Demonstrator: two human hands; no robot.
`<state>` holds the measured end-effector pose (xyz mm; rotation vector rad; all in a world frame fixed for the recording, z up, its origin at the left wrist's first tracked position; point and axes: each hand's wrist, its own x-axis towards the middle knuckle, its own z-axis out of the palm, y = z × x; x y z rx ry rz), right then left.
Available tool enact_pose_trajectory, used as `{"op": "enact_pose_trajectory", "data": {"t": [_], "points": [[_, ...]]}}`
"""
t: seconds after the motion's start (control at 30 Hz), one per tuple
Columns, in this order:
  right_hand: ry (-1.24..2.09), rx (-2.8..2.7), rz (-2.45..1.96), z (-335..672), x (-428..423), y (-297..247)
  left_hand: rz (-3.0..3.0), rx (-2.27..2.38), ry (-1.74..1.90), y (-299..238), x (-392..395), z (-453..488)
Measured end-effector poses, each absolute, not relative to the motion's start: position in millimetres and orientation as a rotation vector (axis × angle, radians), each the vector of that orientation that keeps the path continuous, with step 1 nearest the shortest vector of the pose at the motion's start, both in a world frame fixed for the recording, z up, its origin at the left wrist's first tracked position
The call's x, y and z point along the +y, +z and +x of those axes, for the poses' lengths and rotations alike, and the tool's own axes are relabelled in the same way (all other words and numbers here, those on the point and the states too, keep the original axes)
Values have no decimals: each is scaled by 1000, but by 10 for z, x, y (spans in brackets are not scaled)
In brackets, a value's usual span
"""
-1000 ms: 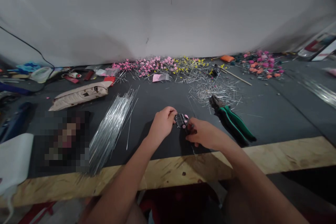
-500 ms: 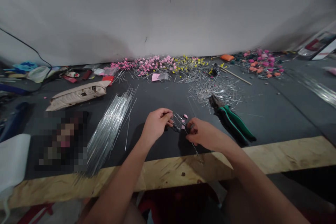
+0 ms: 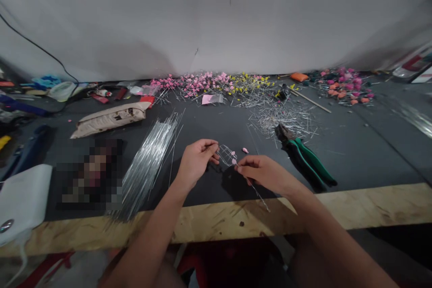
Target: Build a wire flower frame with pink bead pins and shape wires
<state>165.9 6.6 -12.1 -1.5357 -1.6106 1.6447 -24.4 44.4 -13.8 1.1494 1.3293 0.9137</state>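
My left hand [image 3: 195, 160] and my right hand [image 3: 261, 173] are closed in a pinch on a small bent wire piece [image 3: 227, 155] held between them, just above the dark mat [image 3: 209, 128]. A thin wire stem [image 3: 259, 194] trails from my right hand toward the plywood edge [image 3: 371, 204]. A tiny pink bead [image 3: 245, 150] lies on the mat just beyond the wire piece. Green-handled pliers [image 3: 305, 156] rest to the right of my right hand.
A bundle of long straight wires [image 3: 148, 162] lies left of my hands. Pink and yellow beaded pins [image 3: 209, 83] and cut wire bits [image 3: 286, 117] are heaped near the white wall. A beige packet [image 3: 110, 118], a white pouch [image 3: 22, 198] and clutter sit at the left.
My hands have drawn slightly apart and the wire piece between them now shows as an open mesh. The view has shifted a little to the right.
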Motion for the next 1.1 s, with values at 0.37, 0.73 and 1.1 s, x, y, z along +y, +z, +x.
{"op": "enact_pose_trajectory", "data": {"t": [0.37,0.73,1.1], "points": [[1683,-1305,-1438,1588,36,-66,848,1138,1027,-74,346,-275],[1761,-1122,-1244,1586,-18,33,679,939,986,-47,232,-168],[1756,-1070,-1207,1594,-29,27,687,863,975,-62,223,-115]]}}
